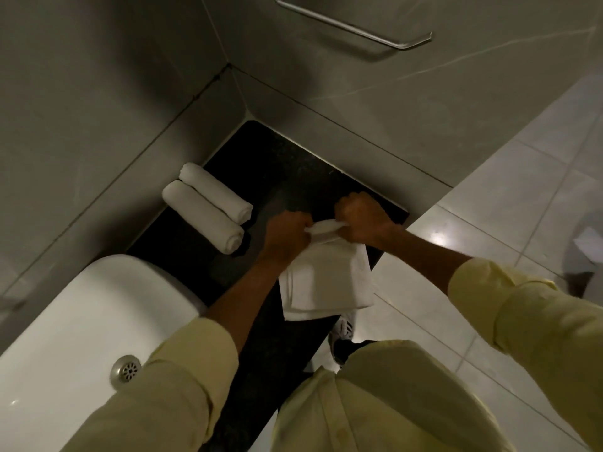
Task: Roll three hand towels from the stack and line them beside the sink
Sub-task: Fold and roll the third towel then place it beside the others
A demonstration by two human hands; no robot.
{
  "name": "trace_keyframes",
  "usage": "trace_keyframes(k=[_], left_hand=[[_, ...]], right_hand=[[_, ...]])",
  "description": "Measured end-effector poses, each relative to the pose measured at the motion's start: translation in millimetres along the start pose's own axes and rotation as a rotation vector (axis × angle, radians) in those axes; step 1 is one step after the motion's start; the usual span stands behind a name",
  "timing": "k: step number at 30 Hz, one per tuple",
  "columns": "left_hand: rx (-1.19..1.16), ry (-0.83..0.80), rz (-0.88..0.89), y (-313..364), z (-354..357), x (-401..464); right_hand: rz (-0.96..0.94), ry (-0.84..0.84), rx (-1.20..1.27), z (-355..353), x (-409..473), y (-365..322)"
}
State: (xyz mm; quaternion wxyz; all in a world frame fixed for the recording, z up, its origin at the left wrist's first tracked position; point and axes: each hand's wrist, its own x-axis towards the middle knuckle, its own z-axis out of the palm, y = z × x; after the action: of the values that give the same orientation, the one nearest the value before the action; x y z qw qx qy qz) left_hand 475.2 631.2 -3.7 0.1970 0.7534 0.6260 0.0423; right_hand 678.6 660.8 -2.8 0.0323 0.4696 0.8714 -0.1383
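Left hand (pixel 287 236): centre of the frame, fist curled shut round the left end of the rolled edge of the hand towel (pixel 326 275); grip fully clenched, knuckles up.
Right hand (pixel 362 216): just right of the left hand, likewise clenched tight on the right end of the same rolled edge; grip shut on cloth.
Hand towel: white, folded flat, centre of the frame; far edge turned into a short tight roll between the two fists, the rest spread toward the bottom of the frame, near edge overhanging the front lip of the tabletop (pixel 287 177).
Rolled towels (pixel 208 207): two white rolls, left of centre, lying side by side and touching, parallel, slanting from upper left to lower right; spiral ends facing lower right; well apart from the hands.
Tabletop: black, speckled, running from the wall corner at upper centre down to the bottom of the frame.
Sink (pixel 65 337): white basin, lower left of the frame, metal drain (pixel 126 370) visible; rolled towels just beyond its far rim.
Sleeves (pixel 182 380): pale yellow, pushed back up both forearms.
Towel rail (pixel 355 26): metal, on the tiled wall, top of the frame.
Floor (pixel 505 197): pale glossy tiles, right side of the frame.
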Motion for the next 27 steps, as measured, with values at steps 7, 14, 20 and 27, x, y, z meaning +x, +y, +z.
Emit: trace_keyframes(k=[7, 14, 20, 27], left_hand=[[0.273, -0.048, 0.134, 5.7, 48.4, -78.4], [0.017, -0.155, -0.075, 11.5, -9.3, -32.5], [-0.168, -0.445, -0.117, 0.9, -19.3, -20.9], [0.024, -0.001, 0.071, 0.4, 40.9, -100.3]], right_hand=[[0.057, 0.087, -0.089, 51.5, -78.3, -37.0], [0.268, -0.141, 0.036, 1.3, -31.7, -36.1], [0.252, -0.404, 0.033, -9.5, -19.2, -36.2], [0.154, 0.003, 0.003, 38.4, -92.2, -57.7]])
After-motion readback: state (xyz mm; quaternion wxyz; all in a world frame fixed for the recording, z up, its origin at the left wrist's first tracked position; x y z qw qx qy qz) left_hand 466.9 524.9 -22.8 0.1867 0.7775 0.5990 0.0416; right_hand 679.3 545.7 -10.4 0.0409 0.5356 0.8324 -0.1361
